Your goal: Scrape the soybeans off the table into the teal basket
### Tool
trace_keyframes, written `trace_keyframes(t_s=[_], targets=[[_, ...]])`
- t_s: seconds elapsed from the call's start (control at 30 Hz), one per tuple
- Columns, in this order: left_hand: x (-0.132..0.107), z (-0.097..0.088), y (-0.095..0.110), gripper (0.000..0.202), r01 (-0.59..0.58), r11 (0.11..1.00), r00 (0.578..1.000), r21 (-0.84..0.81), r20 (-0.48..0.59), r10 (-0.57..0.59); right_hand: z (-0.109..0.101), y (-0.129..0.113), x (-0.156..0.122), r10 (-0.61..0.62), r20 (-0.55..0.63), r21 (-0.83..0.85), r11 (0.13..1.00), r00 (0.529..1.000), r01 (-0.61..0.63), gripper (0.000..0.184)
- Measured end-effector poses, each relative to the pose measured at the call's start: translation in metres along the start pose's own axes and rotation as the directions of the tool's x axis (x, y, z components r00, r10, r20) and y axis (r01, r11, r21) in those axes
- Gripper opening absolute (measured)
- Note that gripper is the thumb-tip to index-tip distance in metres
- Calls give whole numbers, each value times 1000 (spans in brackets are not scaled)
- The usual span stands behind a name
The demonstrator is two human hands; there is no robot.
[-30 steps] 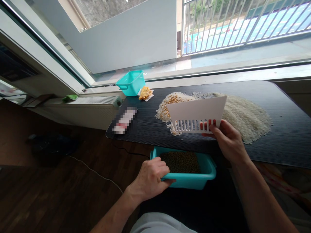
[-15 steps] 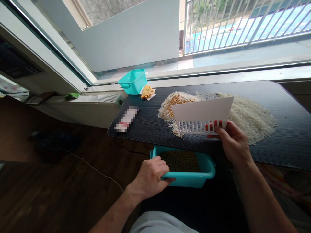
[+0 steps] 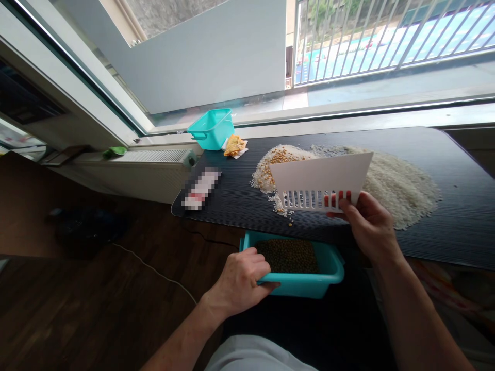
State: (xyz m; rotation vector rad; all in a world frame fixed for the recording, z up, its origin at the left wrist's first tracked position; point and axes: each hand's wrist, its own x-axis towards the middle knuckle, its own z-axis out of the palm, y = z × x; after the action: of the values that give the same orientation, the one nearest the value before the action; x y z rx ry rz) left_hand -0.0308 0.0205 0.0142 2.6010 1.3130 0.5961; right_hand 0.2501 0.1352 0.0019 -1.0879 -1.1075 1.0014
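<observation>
My left hand [image 3: 242, 282] grips the near left rim of a teal tub [image 3: 328, 278] of dark green beans [image 3: 288, 255], held just below the front edge of the black table [image 3: 456, 226]. In my right hand [image 3: 367, 226] is a white slotted scraper card [image 3: 320, 178], held by its lower right corner. The card stands tilted above the table in front of a heap of white rice [image 3: 394, 185] mixed with yellow kernels [image 3: 280, 157]. A few loose grains [image 3: 290, 221] lie under the card's slotted edge.
A second teal tub [image 3: 211, 129] stands at the table's far left corner beside a crumpled yellow wrapper [image 3: 235, 146]. A blurred flat packet [image 3: 201, 188] lies on the left of the table. A radiator [image 3: 150, 159] and window sill run to the left; wooden floor lies below.
The scraper card has lifted slightly off the table, and a few grains now lie loose beneath its slotted edge. My left hand and the tub have stayed put.
</observation>
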Motion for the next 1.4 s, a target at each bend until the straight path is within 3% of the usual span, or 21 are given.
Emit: trace_keyframes(t_s=[0.23,0.5,0.97,1.4], targets=[[1,1,0,42,-16,1000,1000,-5,2,16,2,2,2,-2,64,13,1000,998,1,44],[2,1,-1,42,-18,1000,1000,1,6,18,2,0,2,6,158,50,999,987,-14,39],[1,3,1,41,-15,1000,1000,-4,-5,15,12,-3,5,13,132,52,998,991,-20,44],[1,1,1,37,11,999,1000,34,5,-11,5,0,4,27,180,38,999,983,-35,29]])
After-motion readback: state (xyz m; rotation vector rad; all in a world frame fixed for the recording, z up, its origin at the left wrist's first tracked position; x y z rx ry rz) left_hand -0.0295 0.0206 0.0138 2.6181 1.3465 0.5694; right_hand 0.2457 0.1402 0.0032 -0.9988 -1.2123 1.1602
